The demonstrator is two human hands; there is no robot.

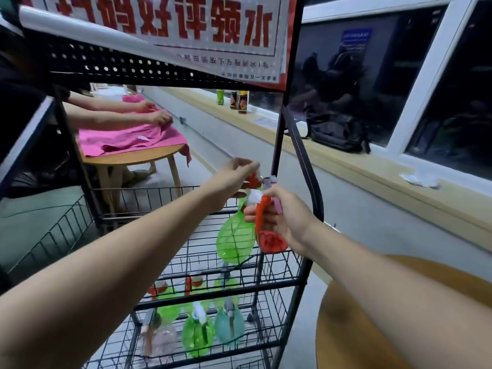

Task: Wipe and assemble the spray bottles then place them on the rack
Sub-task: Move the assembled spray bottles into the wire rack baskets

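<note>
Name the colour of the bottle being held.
The bottle is translucent green, clearest in the head view.

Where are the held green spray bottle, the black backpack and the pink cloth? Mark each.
green spray bottle (234,237): head view, on its translucent body.
black backpack (338,134): head view, middle of the bag.
pink cloth (125,141): head view, flat part on the table.

A white sign (165,25) on top of the rack (306,166) bears big red characters, cut off at the upper edge: 扫码好评领水. A smaller dark line below reads roughly 即可领取下方瓶装水1瓶. The last line is too blurred to read, as is the blue notice (355,41) in the window (426,75).
</note>
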